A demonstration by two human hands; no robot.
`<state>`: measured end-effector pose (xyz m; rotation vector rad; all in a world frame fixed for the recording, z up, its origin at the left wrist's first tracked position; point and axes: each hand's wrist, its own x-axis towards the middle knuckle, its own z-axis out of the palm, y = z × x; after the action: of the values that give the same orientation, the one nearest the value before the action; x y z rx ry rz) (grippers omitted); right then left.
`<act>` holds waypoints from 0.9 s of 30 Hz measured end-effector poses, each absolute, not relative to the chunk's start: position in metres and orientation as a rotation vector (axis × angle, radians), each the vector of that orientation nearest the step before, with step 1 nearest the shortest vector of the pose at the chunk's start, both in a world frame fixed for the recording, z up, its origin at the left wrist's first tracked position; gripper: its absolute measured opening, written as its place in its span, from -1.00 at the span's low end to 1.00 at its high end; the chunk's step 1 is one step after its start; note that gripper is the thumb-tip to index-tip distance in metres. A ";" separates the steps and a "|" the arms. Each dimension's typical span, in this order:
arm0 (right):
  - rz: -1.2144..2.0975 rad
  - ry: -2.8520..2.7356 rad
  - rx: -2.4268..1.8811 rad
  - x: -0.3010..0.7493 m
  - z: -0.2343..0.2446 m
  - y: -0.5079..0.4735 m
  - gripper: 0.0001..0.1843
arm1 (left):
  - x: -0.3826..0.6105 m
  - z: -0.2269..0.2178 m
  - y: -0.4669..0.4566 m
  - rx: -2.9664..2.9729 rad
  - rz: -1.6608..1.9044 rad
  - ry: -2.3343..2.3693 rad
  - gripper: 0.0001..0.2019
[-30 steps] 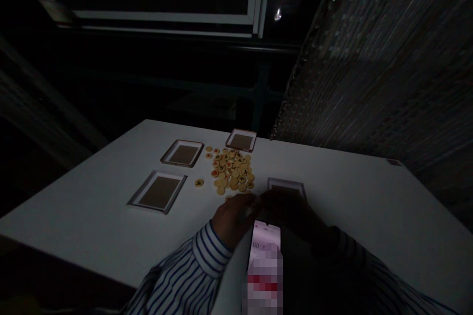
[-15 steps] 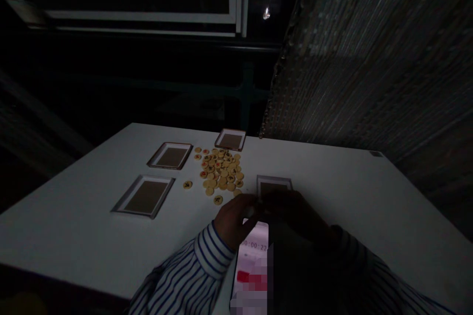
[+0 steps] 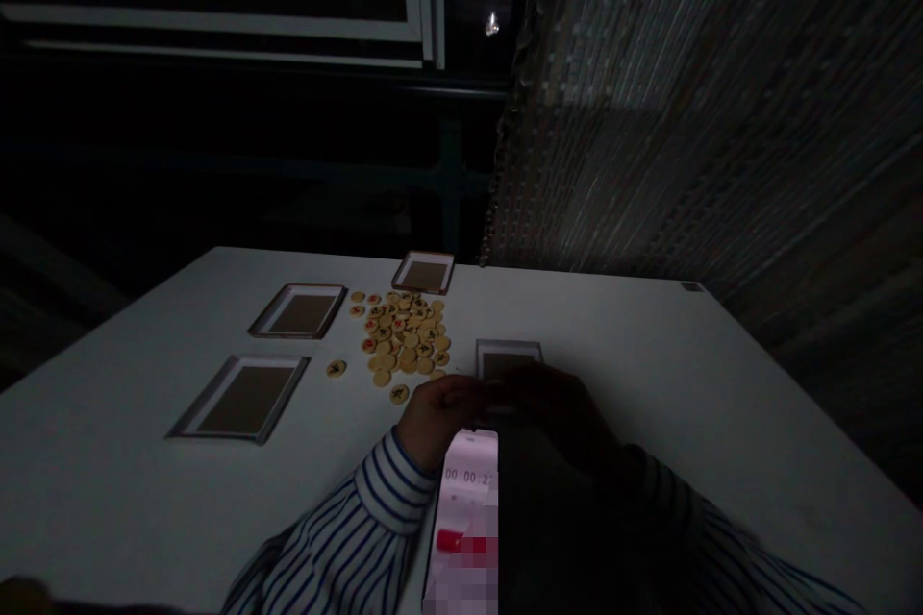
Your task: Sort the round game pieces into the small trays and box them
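Observation:
My left hand (image 3: 436,415), in a blue-and-white striped cuff, has its fingers drawn together and meeting those of my right hand (image 3: 559,408). Anything between them is too dark to make out. My right hand is in deep shadow, its fingers curled inward in front of a small shallow tray (image 3: 509,346). Under my left wrist lies a lit phone (image 3: 468,461) with a running timer. Beyond my left hand is a heap of round wooden Chinese chess pieces (image 3: 408,336), some marked black and some red. A single chess piece (image 3: 399,394) sits close to my left hand.
All of this rests on a white table (image 3: 649,384). On the left are a grey-edged tray (image 3: 307,370) and a brown-edged tray (image 3: 254,332); another brown-edged tray (image 3: 448,281) stands behind the heap. A bead-string curtain (image 3: 612,163) hangs beyond the right side.
The view has swung slightly right, so everything sits further left in the picture. My hands stay together near the phone, the left thumb now less visible. The pieces have not moved on the table.

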<state>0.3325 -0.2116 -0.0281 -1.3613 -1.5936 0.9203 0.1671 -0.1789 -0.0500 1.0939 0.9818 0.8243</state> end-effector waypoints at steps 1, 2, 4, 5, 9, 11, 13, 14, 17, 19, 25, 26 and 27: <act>0.917 -1.617 -1.357 0.334 -0.030 -0.212 -0.75 | 0.168 -0.052 -0.178 1.080 0.830 0.964 -0.72; 0.910 -1.646 -1.344 0.336 -0.031 -0.212 -0.74 | 0.168 -0.053 -0.177 1.076 0.833 0.948 -0.71; 0.856 -1.742 -1.296 0.339 -0.034 -0.212 -0.72 | 0.169 -0.056 -0.175 1.088 0.824 0.938 -0.69; 0.799 -1.814 -1.271 0.341 -0.034 -0.211 -0.72 | 0.169 -0.057 -0.174 1.096 0.816 0.946 -0.68; 0.495 -2.129 -1.193 0.345 -0.032 -0.206 -0.74 | 0.169 -0.059 -0.170 1.123 0.794 0.960 -0.67; 0.393 -2.227 -1.154 0.346 -0.029 -0.204 -0.74 | 0.169 -0.059 -0.168 1.154 0.779 0.951 -0.66; 0.319 -2.289 -1.128 0.346 -0.026 -0.201 -0.75 | 0.170 -0.059 -0.165 1.183 0.769 0.955 -0.66; 0.291 -2.314 -1.120 0.347 -0.024 -0.200 -0.75 | 0.170 -0.059 -0.164 1.196 0.762 0.959 -0.66; 0.232 -2.381 -1.125 0.351 -0.023 -0.195 -0.77 | 0.173 -0.059 -0.161 1.269 0.727 0.971 -0.66; 0.219 -2.431 -1.121 0.355 -0.025 -0.191 -0.78 | 0.173 -0.060 -0.159 1.382 0.717 1.008 -0.67; 0.312 -2.501 -1.175 0.367 -0.040 -0.180 -0.78 | 0.166 -0.070 -0.154 1.880 0.785 1.246 -0.71; 0.335 -2.509 -1.183 0.368 -0.041 -0.179 -0.78 | 0.165 -0.072 -0.154 1.960 0.772 1.270 -0.71; 0.357 -2.518 -1.189 0.368 -0.043 -0.179 -0.77 | 0.165 -0.075 -0.153 2.035 0.755 1.285 -0.71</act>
<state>0.3676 -0.1788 -0.0425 -1.1894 -2.5175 0.3565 0.1647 -0.1533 -0.0746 2.0348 1.2853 0.7545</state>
